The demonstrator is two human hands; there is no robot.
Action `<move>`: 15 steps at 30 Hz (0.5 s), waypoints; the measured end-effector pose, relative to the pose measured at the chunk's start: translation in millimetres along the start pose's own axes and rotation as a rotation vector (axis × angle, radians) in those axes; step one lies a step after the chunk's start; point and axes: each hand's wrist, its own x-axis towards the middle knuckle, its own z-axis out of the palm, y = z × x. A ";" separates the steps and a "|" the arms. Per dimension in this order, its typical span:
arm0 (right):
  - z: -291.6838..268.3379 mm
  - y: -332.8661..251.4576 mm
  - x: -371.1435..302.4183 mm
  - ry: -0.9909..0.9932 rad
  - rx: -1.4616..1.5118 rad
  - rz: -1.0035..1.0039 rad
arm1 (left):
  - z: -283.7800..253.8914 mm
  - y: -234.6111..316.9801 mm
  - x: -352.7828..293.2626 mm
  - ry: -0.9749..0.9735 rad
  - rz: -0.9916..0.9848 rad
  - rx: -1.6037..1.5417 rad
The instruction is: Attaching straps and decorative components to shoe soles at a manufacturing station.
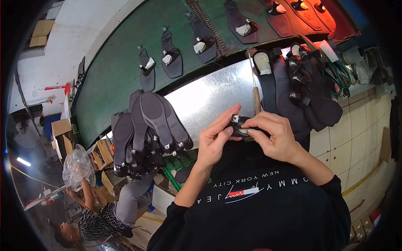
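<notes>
Left hand (214,141) and right hand (273,137) pinched a small glossy black, white-tipped heel (238,124), just toward three o'clock from mid-view. At its eight o'clock sat a green plastic lattice crate (169,175), dark flat piece (183,175) inside.

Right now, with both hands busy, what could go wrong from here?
The dark piece, pinched between left hand and right hand, could slip if either grip loosens. The wooden-handled tool lies just beyond the right hand, so a careless reach might knock it. The left-hand pile of soles overlaps loosely and might slide if bumped.
</notes>
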 end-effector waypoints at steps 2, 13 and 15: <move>-0.6 0.1 -0.1 0.011 -0.047 -0.038 | 2.4 3.2 0.9 0.003 -0.011 -0.001; -25.8 1.7 17.3 -0.198 -0.382 -0.372 | 12.2 12.6 13.0 0.029 -0.105 0.004; -27.3 6.1 17.6 -0.224 -0.290 -0.321 | 13.1 12.3 15.4 0.091 -0.162 -0.012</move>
